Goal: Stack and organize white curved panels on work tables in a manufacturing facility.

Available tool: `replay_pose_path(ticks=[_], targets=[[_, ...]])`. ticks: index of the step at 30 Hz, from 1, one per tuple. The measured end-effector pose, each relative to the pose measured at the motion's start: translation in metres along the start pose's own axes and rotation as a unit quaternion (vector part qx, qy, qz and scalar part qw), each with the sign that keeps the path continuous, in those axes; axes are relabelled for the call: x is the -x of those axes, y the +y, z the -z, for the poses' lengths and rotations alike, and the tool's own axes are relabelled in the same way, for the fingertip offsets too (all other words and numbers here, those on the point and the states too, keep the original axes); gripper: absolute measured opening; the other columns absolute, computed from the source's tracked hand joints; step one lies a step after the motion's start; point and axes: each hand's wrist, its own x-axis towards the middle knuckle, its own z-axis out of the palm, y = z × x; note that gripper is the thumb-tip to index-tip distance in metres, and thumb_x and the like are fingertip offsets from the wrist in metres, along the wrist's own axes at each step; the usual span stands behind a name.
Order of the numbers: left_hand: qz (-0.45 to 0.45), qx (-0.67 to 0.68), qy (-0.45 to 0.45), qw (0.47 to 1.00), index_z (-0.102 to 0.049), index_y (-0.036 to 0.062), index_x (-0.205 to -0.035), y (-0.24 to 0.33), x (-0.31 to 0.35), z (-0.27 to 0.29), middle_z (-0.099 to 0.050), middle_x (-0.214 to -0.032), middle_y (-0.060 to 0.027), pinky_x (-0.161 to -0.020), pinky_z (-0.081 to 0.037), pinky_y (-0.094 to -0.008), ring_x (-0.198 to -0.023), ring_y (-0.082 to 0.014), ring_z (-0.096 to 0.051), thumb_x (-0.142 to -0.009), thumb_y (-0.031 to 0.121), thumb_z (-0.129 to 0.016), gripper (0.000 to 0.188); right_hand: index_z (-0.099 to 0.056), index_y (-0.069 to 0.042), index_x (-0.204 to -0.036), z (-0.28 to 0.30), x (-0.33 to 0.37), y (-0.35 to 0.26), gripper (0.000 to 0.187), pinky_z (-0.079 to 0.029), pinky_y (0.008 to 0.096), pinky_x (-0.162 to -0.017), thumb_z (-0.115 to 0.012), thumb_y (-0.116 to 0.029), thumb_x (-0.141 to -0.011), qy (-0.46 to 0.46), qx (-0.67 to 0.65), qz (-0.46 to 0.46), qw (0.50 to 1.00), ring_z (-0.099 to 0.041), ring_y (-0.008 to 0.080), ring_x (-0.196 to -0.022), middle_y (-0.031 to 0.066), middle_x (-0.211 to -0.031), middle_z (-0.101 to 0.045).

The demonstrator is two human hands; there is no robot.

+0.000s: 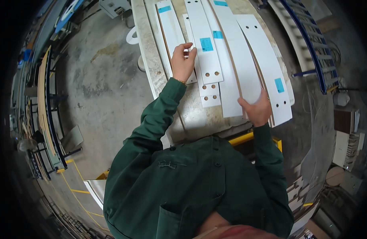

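Long white boards with blue labels lie in several side-by-side stacks. My right hand [258, 110] grips the near end of a long white board [242, 75], thumb at its left side and fingers toward its right edge. To its right lies a white board with drilled holes [267, 59]. Farther left, my left hand [183, 63] hovers at the gap beside another holed white board [205, 59]; its fingers are bent and apart, with nothing visible in them. Left of that hand is a narrower white board [170, 30]. Shorter holed ends [210, 101] stick out beneath the middle stack.
The boards rest on a worn, stained table [193, 123] with a yellow bar [241, 138] at its near edge. A blue rack [311, 36] stands at the right. Racks with long panels [46, 99] line the left, across a concrete floor [99, 75].
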Motion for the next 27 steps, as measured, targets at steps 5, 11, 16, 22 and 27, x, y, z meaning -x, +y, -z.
replay_pose_path(ticks=[5, 11, 16, 22, 27], targets=[[0.005, 0.029, -0.047, 0.998, -0.054, 0.0023, -0.091, 0.003, 0.016, 0.015, -0.048, -0.091, -0.0074, -0.058, -0.042, -0.0251, -0.069, -0.0146, -0.052, -0.073, 0.016, -0.057, 0.023, -0.027, 0.01, -0.117, -0.042, 0.031, -0.003, 0.093, -0.034, 0.0409, -0.083, -0.07, -0.04, -0.052, -0.053, 0.131, 0.013, 0.99, -0.04, 0.0369, -0.099, 0.0277, -0.108, -0.039], [0.045, 0.027, -0.059, 0.997, -0.053, 0.004, -0.095, -0.002, 0.021, 0.035, -0.053, -0.086, -0.001, -0.059, -0.038, -0.0197, -0.069, -0.0082, -0.047, -0.073, 0.016, -0.059, 0.025, -0.012, 0.002, -0.125, -0.07, 0.022, -0.006, 0.101, -0.028, 0.0404, -0.088, -0.07, -0.035, -0.051, -0.055, 0.162, 0.001, 0.985, -0.035, 0.0393, -0.101, 0.0285, -0.113, -0.031], [0.04, 0.025, -0.053, 0.998, -0.054, 0.0046, -0.095, -0.002, 0.022, 0.046, -0.052, -0.084, 0.0003, -0.055, -0.037, -0.0188, -0.067, -0.0069, -0.046, -0.074, 0.014, -0.058, 0.023, -0.007, -0.001, -0.127, -0.037, 0.003, 0.017, 0.101, -0.033, 0.0393, -0.082, -0.071, -0.024, -0.052, -0.067, 0.166, 0.031, 0.983, -0.038, 0.0383, -0.099, 0.0284, -0.109, -0.035], [-0.009, 0.058, -0.085, 0.995, -0.053, 0.0051, -0.092, 0.023, 0.044, 0.015, -0.049, -0.082, -0.0031, -0.055, -0.039, -0.0208, -0.065, -0.0096, -0.048, -0.073, 0.01, -0.057, 0.02, -0.005, -0.003, -0.128, -0.032, -0.005, 0.021, 0.105, -0.034, 0.0391, -0.084, -0.073, -0.023, -0.051, -0.095, 0.172, -0.006, 0.98, -0.037, 0.0387, -0.101, 0.0276, -0.109, -0.035], [-0.05, 0.128, -0.197, 0.971, -0.044, 0.0011, -0.099, 0.04, 0.079, -0.047, -0.044, -0.089, -0.011, -0.056, -0.042, -0.024, -0.064, -0.0141, -0.049, -0.072, 0.009, -0.057, 0.031, -0.004, -0.011, -0.129, -0.037, -0.004, 0.016, 0.105, -0.038, 0.0406, -0.079, -0.073, -0.028, -0.052, -0.089, 0.222, -0.026, 0.971, -0.043, 0.04, -0.095, 0.0287, -0.109, -0.035]])
